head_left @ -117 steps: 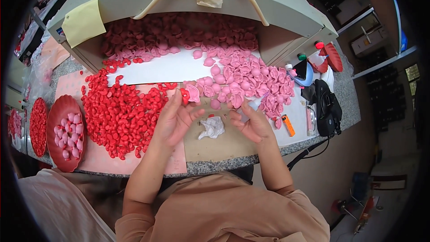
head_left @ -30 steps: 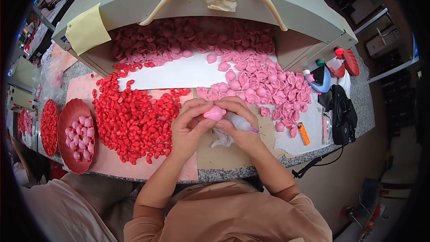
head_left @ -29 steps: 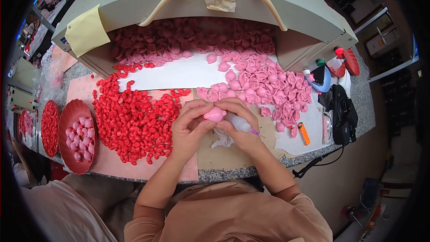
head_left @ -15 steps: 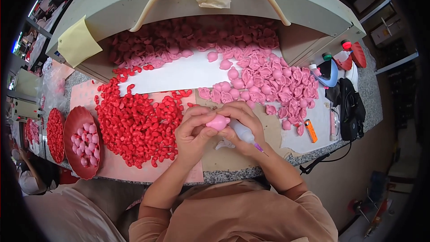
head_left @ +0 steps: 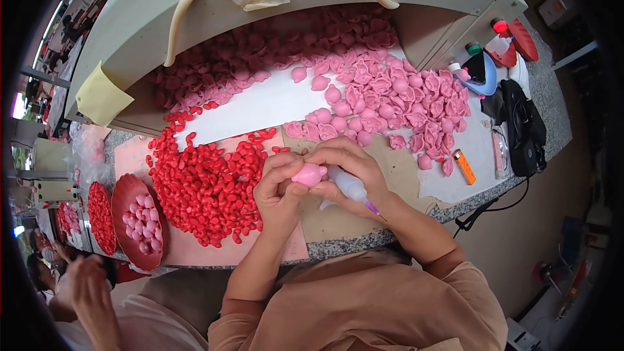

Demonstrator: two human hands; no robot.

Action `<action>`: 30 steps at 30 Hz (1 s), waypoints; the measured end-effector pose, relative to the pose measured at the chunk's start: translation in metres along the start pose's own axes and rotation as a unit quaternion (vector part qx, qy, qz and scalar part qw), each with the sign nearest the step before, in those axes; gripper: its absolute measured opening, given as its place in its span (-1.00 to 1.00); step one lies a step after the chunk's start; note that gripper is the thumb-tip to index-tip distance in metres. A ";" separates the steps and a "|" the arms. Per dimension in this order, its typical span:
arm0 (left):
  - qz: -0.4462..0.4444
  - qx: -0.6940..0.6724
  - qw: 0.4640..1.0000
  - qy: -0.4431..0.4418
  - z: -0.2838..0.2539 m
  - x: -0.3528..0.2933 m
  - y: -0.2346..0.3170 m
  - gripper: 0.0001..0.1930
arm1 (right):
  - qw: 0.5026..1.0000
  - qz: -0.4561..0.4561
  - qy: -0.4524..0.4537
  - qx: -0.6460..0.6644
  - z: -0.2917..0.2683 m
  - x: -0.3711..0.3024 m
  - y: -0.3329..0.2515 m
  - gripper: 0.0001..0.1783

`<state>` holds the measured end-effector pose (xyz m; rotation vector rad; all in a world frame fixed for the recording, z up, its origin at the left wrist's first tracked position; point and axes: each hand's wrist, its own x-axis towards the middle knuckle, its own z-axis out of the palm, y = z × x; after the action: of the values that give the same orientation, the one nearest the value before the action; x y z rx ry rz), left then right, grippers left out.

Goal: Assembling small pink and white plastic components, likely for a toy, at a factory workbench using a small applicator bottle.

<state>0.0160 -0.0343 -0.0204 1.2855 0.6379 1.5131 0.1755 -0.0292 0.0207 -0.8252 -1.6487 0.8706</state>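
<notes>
Above brown paper (head_left: 328, 227), left fingers (head_left: 279, 171) and right fingers (head_left: 342, 151) sandwich a pink piece (head_left: 308, 175).

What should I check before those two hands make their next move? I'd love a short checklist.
1. Round pink piece supported: ok, held between the fingers of the left hand and right hand.
2. Translucent bottle in hand: ok, tucked in the right hand.
3. Purple needle tip clear of skin: cannot tell; it shows close by the right wrist.
4. Pink piece fully closed: cannot tell; fingers cover part of it.
5. Orange lighter out of the way: ok, lying apart to the right.
</notes>
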 end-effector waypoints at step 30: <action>-0.110 -0.164 0.980 0.030 0.007 -0.002 0.005 -0.70 | 0.987 0.044 0.080 0.135 0.013 -0.011 -0.003 -0.74</action>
<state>0.0208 -0.0393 -0.0143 0.8912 0.5227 1.4090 0.1653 -0.0414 0.0158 -0.7607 -1.3284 1.0367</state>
